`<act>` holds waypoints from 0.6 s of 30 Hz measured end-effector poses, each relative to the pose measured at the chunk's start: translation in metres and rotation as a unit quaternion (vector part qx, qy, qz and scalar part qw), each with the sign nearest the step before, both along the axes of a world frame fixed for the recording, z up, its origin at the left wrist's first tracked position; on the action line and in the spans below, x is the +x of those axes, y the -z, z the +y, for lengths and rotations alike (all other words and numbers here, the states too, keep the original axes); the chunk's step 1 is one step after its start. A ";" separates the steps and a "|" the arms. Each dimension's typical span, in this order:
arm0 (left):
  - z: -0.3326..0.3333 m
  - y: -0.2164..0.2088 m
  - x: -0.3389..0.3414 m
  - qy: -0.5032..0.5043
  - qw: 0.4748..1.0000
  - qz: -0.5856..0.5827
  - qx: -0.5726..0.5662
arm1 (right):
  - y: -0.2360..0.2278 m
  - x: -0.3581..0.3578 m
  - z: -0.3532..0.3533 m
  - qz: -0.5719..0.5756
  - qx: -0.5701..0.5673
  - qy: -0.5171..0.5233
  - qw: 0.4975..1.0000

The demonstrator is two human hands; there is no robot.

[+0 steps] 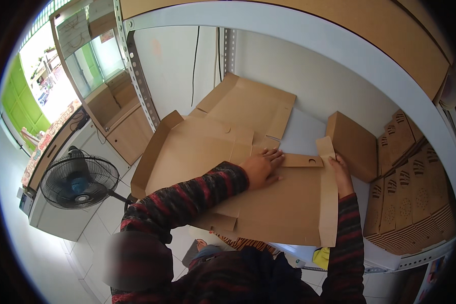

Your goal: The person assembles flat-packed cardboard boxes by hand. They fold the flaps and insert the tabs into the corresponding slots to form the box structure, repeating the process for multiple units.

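Right grip: I have it clamped on the flap at the far right corner of a brown cardboard sheet.
Left grip: palm down on the sheet's far edge, fingers spread, pinching nothing.
Sheet: creased and flat, in front of the person on a white shelf.
Feel: I judge it light and fairly stiff, bendy along its creases, a little slippery; narrow tabs could tear.
Where to hold: I would pinch the flap beside its crease and steady the broad panel with a flat palm.
Behind and left: more brown cardboard overlaps here; I cannot tell whether it is joined on.
Right: a plain brown box stands near the right grip, limiting room; beyond it, printed cartons in rows.
Farther left: a metal post, then a black fan, well apart.
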State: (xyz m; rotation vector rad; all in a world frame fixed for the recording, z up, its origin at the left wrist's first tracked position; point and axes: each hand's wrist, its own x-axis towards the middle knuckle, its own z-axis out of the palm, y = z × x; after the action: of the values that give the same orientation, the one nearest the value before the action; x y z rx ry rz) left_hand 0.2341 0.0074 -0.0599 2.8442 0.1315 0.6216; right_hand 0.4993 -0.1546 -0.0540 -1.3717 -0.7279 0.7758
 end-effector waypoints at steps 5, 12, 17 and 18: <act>0.021 -0.033 0.023 -0.107 0.991 0.036 -0.068 | -0.008 0.006 -0.007 0.033 0.005 0.016 0.999; 0.062 -0.031 0.038 -0.091 0.986 -0.056 -0.128 | -0.012 -0.005 -0.008 0.014 0.026 -0.012 0.999; 0.059 -0.030 0.033 -0.076 0.990 -0.062 -0.098 | -0.010 -0.008 -0.003 0.015 0.017 0.002 1.000; 0.057 -0.033 0.031 -0.078 0.989 -0.065 -0.110 | -0.013 -0.010 -0.004 0.012 0.019 0.007 1.000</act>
State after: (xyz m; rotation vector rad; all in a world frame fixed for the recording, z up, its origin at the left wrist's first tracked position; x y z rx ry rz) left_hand 0.2654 0.0640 -0.0271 2.5892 0.3788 0.7699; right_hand 0.4888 -0.1584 -0.0408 -1.3296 -0.7102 0.7611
